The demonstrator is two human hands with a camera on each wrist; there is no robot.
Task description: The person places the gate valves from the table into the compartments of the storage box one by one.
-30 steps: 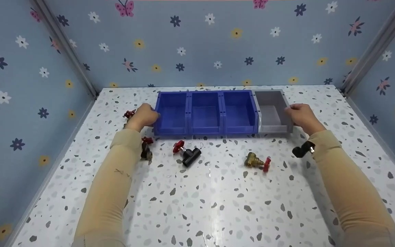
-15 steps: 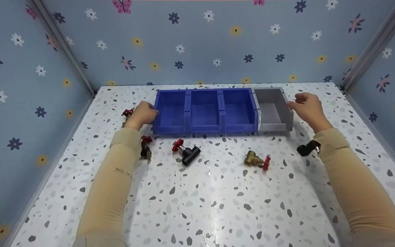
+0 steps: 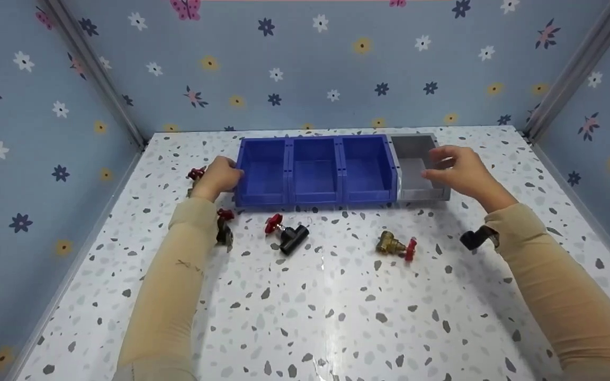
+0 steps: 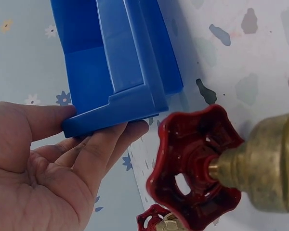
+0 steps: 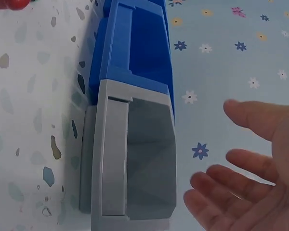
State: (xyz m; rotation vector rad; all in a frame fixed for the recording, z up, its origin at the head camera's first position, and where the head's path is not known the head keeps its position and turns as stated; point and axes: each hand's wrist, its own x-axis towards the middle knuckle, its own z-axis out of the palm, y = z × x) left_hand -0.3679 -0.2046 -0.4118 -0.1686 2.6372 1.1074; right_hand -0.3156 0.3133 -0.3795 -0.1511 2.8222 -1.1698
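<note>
Three blue bins (image 3: 313, 174) and one grey bin (image 3: 415, 177) stand joined in a row at the back of the table. My left hand (image 3: 221, 175) pinches the outer wall of the leftmost blue bin (image 4: 94, 115), thumb at the rim and fingers against the outside. Over the grey bin's right side hovers my right hand (image 3: 461, 170); its thumb and fingers are apart and hold nothing. In the right wrist view, that hand (image 5: 250, 178) is apart from the grey bin's opening (image 5: 151, 163).
In front of the bins lie a black tee valve (image 3: 294, 240) with a red handwheel and a brass valve (image 3: 389, 243). More red-handled valves (image 3: 224, 228) lie by the left forearm. A black fitting (image 3: 474, 239) is partly hidden by the right sleeve. Patterned walls enclose the table.
My right hand has let go of the grey bin's right wall, lifted off and moved left over that bin. My left hand keeps its hold on the leftmost blue bin.
</note>
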